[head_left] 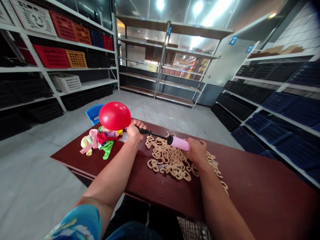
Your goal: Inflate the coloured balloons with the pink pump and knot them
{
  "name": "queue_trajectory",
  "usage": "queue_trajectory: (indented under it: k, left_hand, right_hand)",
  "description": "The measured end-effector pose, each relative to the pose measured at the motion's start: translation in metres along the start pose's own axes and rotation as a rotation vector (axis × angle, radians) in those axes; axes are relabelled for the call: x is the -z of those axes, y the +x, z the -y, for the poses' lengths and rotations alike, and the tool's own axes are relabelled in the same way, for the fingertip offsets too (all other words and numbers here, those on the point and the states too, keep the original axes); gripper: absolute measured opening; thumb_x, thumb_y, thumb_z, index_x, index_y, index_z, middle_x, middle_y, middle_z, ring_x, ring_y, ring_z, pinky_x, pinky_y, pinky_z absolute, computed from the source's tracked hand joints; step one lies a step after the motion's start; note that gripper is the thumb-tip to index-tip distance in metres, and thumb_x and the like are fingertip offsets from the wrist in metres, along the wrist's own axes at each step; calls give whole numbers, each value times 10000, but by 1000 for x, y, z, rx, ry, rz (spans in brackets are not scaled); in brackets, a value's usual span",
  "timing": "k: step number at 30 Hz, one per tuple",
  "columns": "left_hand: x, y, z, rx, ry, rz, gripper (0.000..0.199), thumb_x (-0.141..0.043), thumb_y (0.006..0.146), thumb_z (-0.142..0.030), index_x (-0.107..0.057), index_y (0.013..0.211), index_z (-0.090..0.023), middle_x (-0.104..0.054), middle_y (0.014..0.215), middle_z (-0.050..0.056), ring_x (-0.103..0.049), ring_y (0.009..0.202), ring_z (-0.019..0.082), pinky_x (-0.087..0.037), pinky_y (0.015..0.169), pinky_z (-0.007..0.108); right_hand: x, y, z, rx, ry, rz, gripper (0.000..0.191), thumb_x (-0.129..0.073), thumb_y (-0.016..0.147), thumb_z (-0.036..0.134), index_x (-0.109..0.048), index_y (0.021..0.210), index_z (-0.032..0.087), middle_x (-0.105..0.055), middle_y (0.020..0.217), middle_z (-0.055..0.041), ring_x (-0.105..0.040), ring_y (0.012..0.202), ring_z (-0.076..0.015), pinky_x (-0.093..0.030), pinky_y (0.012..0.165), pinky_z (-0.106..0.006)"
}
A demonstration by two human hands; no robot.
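A red inflated balloon stands out to the left of my left hand. That hand is closed round the black end of a balloon pump, right by the balloon's neck, which my fingers mostly hide. My right hand grips the far end of the pump's pink barrel. Between the two hands, the black rod shows drawn out of the barrel. Below the pump lies a spread heap of curly beige pieces. Limp balloons of several colours are piled under and beside the red one.
The dark red-brown table runs from left to right before me. A blue chair stands behind its left end. Shelves with crates line the left side, dark blue and black crates the right. A metal rack stands at the back.
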State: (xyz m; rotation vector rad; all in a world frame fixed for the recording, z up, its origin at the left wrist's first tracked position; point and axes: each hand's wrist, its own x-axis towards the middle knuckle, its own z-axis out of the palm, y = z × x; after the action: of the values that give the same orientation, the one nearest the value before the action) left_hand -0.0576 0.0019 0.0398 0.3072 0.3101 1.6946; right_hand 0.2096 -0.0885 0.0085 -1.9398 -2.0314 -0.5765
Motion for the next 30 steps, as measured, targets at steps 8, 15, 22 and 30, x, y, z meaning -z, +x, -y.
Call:
queue_trajectory:
  k: [8,15,22,30]
  left_hand:
    - [-12,-22,29,88,25,26,194,-389,659,-67,-249,600,-188,-219,500,-54,-289,380,71,-263,406,217]
    - [-17,-14,15,45,33,35,168,-377,649,-60,-278,608,-189,-241,504,-53,-303,379,73,-260,403,217]
    - [-6,6,-14,-25,14,9,168,-374,651,-65,-268,615,-191,-208,500,-62,-271,367,70,-252,396,211]
    - [-6,-9,12,35,6,24,185,-391,666,-65,-265,604,-185,-219,509,-56,-278,378,64,-250,400,210]
  right_hand:
    - [10,-1,34,86,1,-15,259,-548,668,315,-498,882,177,-616,855,-61,-513,837,-214,-240,792,-323]
    - [12,3,28,61,36,-12,234,-538,688,306,-510,891,194,-616,841,-47,-514,819,-197,-232,812,-324]
    - [4,0,-13,-45,14,16,269,-563,648,284,-518,904,215,-623,854,-31,-516,831,-202,-225,797,-335]
    - [12,0,13,38,-20,64,323,-583,637,304,-494,924,186,-615,889,-63,-525,859,-218,-244,759,-324]
